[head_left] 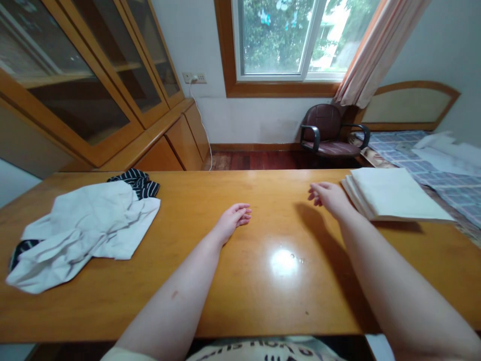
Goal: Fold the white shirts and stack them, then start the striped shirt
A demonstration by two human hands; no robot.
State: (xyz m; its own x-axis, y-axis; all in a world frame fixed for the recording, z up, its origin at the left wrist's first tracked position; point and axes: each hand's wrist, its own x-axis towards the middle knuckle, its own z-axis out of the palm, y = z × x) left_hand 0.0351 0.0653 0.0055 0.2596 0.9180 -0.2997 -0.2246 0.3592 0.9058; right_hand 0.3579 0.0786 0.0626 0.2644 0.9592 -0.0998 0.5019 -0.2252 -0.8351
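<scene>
My left hand (233,220) rests near the middle of the shiny wooden table (248,286), its fingers loosely bent and holding nothing. Raised above the tabletop, with a shadow below it, my right hand (326,195) has its fingers slightly apart and nothing in them. Just right of that hand lies a neat stack of flat, white folded pieces (394,193), probably cloth. At the left of the table is a crumpled white cloth (93,220), apart from both hands. A black-and-white striped cloth (137,183) shows from beneath its far edge.
Wooden cabinets with glass doors (105,65) stand at the left. Beyond the table are a brown armchair (326,130) and a window (278,40) with a pink curtain (379,55). A bed with a checked sheet (398,145) is at the right.
</scene>
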